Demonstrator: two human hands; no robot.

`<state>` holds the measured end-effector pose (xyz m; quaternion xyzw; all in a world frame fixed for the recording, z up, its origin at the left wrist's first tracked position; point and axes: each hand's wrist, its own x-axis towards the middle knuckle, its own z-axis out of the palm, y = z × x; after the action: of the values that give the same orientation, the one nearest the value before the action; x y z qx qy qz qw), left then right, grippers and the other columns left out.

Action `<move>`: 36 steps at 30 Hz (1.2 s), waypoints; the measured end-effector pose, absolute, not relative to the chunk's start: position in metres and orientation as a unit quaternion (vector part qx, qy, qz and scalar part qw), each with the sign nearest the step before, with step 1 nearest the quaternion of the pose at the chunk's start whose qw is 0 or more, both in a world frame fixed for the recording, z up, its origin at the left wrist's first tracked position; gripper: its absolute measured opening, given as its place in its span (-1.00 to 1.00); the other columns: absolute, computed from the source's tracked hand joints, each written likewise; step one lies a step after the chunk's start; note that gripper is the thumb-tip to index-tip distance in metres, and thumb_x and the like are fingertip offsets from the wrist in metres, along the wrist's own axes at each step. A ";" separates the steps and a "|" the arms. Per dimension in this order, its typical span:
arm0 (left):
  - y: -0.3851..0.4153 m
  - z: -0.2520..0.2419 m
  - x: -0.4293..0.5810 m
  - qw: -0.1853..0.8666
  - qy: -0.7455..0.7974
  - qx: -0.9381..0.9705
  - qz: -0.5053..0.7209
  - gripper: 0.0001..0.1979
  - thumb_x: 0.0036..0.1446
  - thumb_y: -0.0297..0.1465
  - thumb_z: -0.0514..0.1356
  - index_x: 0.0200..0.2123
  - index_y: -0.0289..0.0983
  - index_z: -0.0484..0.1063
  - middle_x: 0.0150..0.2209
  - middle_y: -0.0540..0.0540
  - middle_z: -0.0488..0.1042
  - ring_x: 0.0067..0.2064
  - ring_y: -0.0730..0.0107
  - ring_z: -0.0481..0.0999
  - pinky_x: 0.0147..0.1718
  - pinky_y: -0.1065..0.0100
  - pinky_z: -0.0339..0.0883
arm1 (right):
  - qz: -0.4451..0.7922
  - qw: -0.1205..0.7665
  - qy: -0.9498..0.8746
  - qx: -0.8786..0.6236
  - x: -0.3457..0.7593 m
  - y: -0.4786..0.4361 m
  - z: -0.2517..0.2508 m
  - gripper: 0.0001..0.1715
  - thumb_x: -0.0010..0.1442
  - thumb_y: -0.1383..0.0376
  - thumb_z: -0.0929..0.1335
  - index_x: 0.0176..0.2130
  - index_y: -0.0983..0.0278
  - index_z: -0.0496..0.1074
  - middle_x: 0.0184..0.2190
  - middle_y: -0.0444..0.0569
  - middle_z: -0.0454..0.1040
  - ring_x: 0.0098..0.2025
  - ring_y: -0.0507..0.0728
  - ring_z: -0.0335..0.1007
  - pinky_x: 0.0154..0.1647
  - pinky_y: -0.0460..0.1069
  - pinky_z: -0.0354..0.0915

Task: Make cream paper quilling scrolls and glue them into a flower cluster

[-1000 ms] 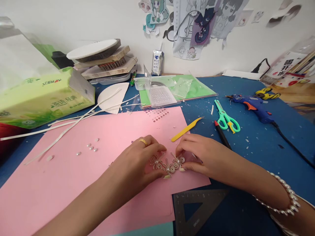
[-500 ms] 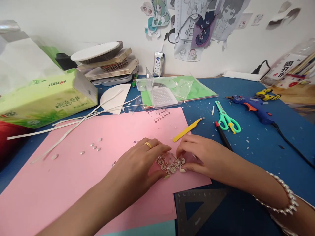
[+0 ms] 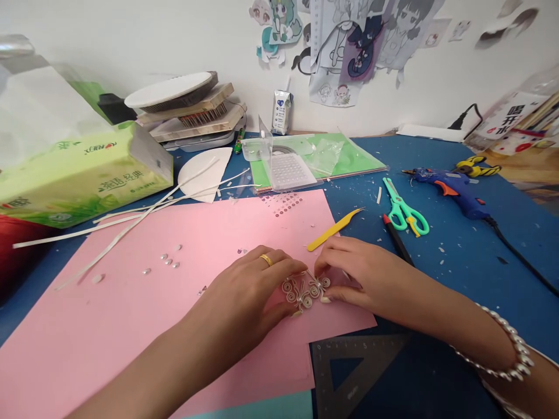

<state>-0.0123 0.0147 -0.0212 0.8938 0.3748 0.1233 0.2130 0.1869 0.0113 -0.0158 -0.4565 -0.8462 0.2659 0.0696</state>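
Between my hands, on the pink paper (image 3: 144, 326), lies a white ornament of coiled paper strips (image 3: 301, 298) with spirals and small pearl beads. My left hand (image 3: 257, 285), with a gold ring, curves around its left side, thumb and fingertips gripping its edges. From the other side, my right hand (image 3: 349, 273) pinches the ornament's right part between thumb and forefinger. Parts of the ornament are hidden under my fingers. Yellow tweezers (image 3: 334, 230) rest just beyond my right hand. Several loose pearl beads (image 3: 168, 262) are scattered left of my left hand.
Green scissors (image 3: 404, 209), a black pen (image 3: 397, 240) and a blue glue gun (image 3: 454, 189) lie to the right. A dark set square (image 3: 325, 378) sits at the front. Long white strips (image 3: 131, 224) and a tissue box (image 3: 87, 174) are at left.
Both hands keep their hold on the ornament and have barely moved. The whole view has shifted very slightly.
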 end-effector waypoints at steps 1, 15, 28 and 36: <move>0.015 -0.021 -0.012 0.214 0.375 0.894 0.123 -0.72 0.00 -0.48 0.13 -0.16 -0.21 0.31 -0.21 -0.08 0.41 -0.17 0.28 0.36 -0.22 0.23 0.30 | 0.265 0.072 -0.847 -0.456 0.187 0.011 -0.016 -0.88 0.03 0.29 0.32 -0.33 0.24 0.35 -0.30 -0.10 0.34 -0.23 0.08 0.24 -0.25 -0.03 0.18; 0.014 -0.022 -0.013 0.224 0.372 0.892 0.128 -0.71 0.01 -0.49 0.12 -0.14 -0.20 0.30 -0.19 -0.08 0.40 -0.15 0.30 0.35 -0.20 0.24 0.30 | 0.267 0.072 -0.843 -0.462 0.184 0.010 -0.014 -0.88 0.04 0.28 0.31 -0.33 0.25 0.35 -0.31 -0.08 0.35 -0.24 0.08 0.23 -0.25 -0.02 0.19; 0.014 -0.022 -0.013 0.225 0.360 0.893 0.148 -0.75 0.01 -0.51 0.12 -0.18 -0.22 0.32 -0.22 -0.06 0.41 -0.17 0.32 0.37 -0.23 0.30 0.30 | 0.258 0.066 -0.841 -0.471 0.182 0.010 -0.014 -0.87 0.07 0.29 0.29 -0.30 0.26 0.34 -0.30 -0.07 0.34 -0.23 0.10 0.23 -0.23 0.00 0.20; 0.014 -0.020 -0.012 0.237 0.352 0.892 0.156 -0.74 0.01 -0.53 0.12 -0.18 -0.23 0.31 -0.22 -0.05 0.42 -0.19 0.38 0.38 -0.23 0.36 0.29 | 0.260 0.070 -0.840 -0.472 0.181 0.010 -0.013 -0.87 0.06 0.31 0.30 -0.30 0.27 0.34 -0.30 -0.08 0.34 -0.23 0.09 0.23 -0.24 0.00 0.20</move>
<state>-0.0116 0.0136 -0.0201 0.8922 0.3515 0.1557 0.2369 0.1810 0.0097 -0.0135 -0.4716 -0.8397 0.2598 0.0704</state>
